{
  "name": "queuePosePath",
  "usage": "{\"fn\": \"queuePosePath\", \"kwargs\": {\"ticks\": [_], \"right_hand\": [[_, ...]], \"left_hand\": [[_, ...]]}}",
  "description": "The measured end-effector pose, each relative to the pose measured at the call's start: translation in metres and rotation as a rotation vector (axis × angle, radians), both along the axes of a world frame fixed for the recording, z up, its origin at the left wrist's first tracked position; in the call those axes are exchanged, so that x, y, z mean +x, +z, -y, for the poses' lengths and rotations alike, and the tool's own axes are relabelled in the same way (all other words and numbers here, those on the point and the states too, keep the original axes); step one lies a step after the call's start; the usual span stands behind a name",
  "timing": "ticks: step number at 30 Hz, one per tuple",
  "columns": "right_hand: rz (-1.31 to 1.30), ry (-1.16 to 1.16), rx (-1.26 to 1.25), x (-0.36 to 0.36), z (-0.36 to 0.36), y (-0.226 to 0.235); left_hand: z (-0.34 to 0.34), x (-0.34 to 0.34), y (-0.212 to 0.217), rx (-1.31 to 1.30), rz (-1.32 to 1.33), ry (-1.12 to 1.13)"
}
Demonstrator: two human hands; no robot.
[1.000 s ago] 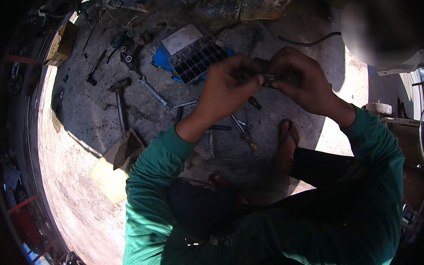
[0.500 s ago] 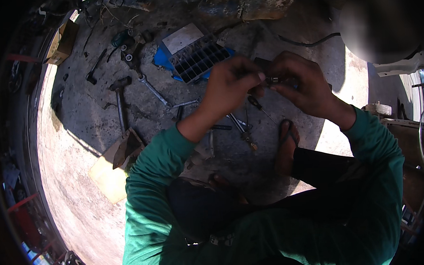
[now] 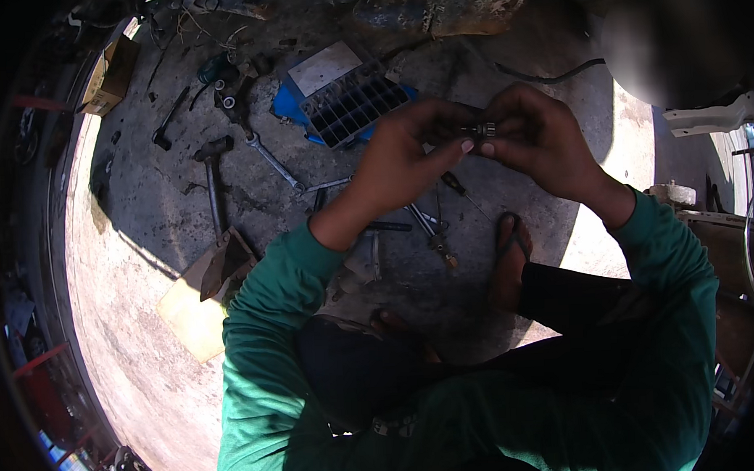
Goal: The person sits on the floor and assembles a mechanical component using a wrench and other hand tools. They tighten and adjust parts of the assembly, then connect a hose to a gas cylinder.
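Surface: rough, stained concrete floor (image 3: 140, 204); shaded across the middle, sunlit along the left edge and at the right
Upper middle: blue compartment tray (image 3: 350, 109) with a pale flat lid (image 3: 326, 67) lying against its upper side
Left of tray: spanner (image 3: 271, 160); hammer (image 3: 212, 179) lying lengthwise; a small dark tool (image 3: 170, 118) further up
Far upper left: cardboard box (image 3: 111, 74) at the floor's edge
Lower left: flat yellow board (image 3: 194, 315) with a brown cardboard piece (image 3: 224, 263) lying on its upper corner
Centre: screwdriver (image 3: 459, 187); pliers (image 3: 432, 233); sandalled foot (image 3: 509, 259) just beside them
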State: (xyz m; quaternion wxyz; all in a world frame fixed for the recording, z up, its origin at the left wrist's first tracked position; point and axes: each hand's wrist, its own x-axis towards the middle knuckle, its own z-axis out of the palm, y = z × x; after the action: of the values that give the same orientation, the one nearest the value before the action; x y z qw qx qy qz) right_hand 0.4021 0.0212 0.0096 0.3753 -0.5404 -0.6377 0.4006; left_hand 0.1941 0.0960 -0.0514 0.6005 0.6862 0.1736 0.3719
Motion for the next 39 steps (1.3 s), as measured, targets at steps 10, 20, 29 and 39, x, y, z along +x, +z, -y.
{"fn": "queuePosePath", "kwargs": {"ticks": [10,20,29,39], "right_hand": [[-0.385,-0.014,-0.493,0.003,-0.007,0.007],[-0.344,0.051,-0.571,0.004,-0.008,0.006],[-0.401,-0.02,-0.7,0.007,-0.006,0.0],[-0.161,0.007,-0.425,0.011,-0.003,-0.02]], "left_hand": [[0.0,-0.003,0.006,0.278,-0.12,0.114],[0.0,-0.002,0.003,0.338,-0.142,0.171],[0.001,0.0,0.002,0.163,-0.098,0.13],[-0.002,0.004,-0.019,0.006,-0.268,0.089]]}}
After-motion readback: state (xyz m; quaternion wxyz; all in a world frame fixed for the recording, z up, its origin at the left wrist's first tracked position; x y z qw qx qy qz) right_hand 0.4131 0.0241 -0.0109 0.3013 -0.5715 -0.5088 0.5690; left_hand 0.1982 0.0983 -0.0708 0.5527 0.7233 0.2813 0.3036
